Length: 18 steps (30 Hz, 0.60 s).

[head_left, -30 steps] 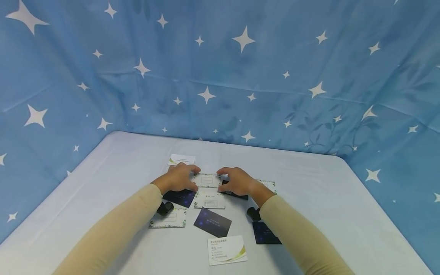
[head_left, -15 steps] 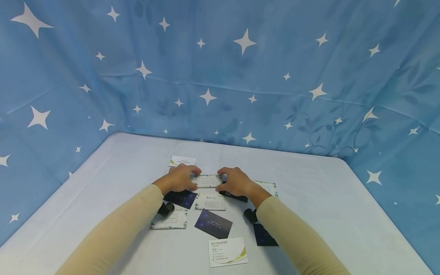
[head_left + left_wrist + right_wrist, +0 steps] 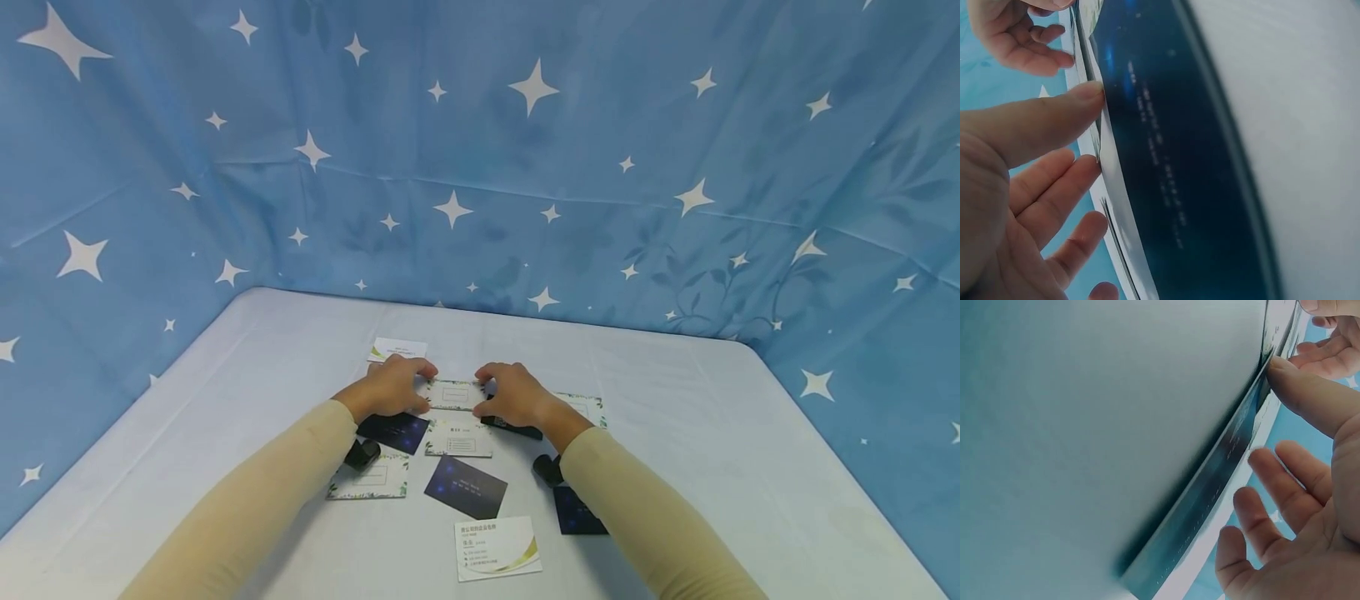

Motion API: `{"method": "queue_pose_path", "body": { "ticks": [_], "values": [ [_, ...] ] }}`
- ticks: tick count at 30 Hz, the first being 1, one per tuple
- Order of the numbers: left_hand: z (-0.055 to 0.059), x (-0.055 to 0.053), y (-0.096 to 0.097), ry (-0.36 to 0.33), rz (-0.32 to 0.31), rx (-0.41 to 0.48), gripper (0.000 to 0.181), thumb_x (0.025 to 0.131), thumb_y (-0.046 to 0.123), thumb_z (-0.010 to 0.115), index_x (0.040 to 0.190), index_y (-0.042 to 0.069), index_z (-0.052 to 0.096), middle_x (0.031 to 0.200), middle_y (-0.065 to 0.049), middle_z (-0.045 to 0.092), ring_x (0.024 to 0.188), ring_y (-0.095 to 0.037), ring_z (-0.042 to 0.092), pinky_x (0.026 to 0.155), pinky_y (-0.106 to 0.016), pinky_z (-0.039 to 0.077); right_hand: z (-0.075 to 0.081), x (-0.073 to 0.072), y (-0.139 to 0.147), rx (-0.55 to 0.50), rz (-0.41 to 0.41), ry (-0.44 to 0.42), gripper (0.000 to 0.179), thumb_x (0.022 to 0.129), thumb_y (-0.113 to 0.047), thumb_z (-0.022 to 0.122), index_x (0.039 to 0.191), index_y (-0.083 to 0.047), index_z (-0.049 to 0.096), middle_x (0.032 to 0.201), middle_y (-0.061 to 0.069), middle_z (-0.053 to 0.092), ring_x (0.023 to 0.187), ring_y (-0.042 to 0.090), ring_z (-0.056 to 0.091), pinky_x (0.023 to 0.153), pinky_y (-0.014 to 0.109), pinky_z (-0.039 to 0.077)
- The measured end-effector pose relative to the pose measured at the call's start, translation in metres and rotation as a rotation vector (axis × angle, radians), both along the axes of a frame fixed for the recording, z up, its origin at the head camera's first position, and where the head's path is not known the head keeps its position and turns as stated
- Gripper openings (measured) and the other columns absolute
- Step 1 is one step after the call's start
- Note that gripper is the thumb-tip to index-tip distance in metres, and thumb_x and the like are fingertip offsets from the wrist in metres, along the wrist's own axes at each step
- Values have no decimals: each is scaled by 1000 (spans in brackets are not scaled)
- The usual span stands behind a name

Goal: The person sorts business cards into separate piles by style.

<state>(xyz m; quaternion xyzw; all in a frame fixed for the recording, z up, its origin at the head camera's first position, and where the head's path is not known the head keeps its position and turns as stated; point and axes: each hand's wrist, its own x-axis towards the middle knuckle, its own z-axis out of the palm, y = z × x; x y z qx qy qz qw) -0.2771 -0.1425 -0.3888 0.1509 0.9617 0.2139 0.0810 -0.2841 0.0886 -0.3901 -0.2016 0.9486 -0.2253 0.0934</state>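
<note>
In the head view, a white card with a leafy border (image 3: 455, 395) lies flat between both hands. My left hand (image 3: 390, 387) is at its left end, thumb and index finger apart near its corners. My right hand (image 3: 513, 395) mirrors this at the right end. Close to the camera in the left wrist view, the thumb (image 3: 1088, 92) and fingers stay spread beside the card edges. The right wrist view has the thumb (image 3: 1282, 365) right at a card edge, its other fingers loosely bent. A dark card (image 3: 512, 429) lies partly under the right hand.
Nearer lie a second leafy card (image 3: 459, 438), a dark blue card (image 3: 466, 487) and a gold-striped white card (image 3: 498, 548). Other cards flank them, including a leafy one (image 3: 367, 477) and a dark one (image 3: 579, 512). A gold-trimmed card (image 3: 399, 348) lies behind the left hand.
Both hands stay almost in place around the leafy card. The right hand's thumb shifts very slightly; the view moves a little, and the cards keep their layout.
</note>
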Motion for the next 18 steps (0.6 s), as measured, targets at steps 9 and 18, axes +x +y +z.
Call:
{"method": "queue_pose_path", "body": {
  "ticks": [9, 18],
  "values": [
    [3, -1, 2, 27, -9, -4, 53, 83, 21, 83, 131, 12, 64, 130, -2, 65, 125, -32, 50, 100, -57, 29, -1, -3, 1, 8, -18, 10, 59, 84, -29, 83, 135, -10, 61, 131, 8, 62, 128, 30, 51, 105, 46, 39],
    [5, -6, 1, 80, -56, -7, 48, 89, 22, 77, 133, 12, 62, 129, -2, 62, 125, -29, 46, 99, -53, 27, 10, -11, 5, 0, 15, 54, 53, 88, -27, 79, 135, -8, 61, 130, 7, 63, 127, 29, 51, 105, 45, 40]
  ]
}}
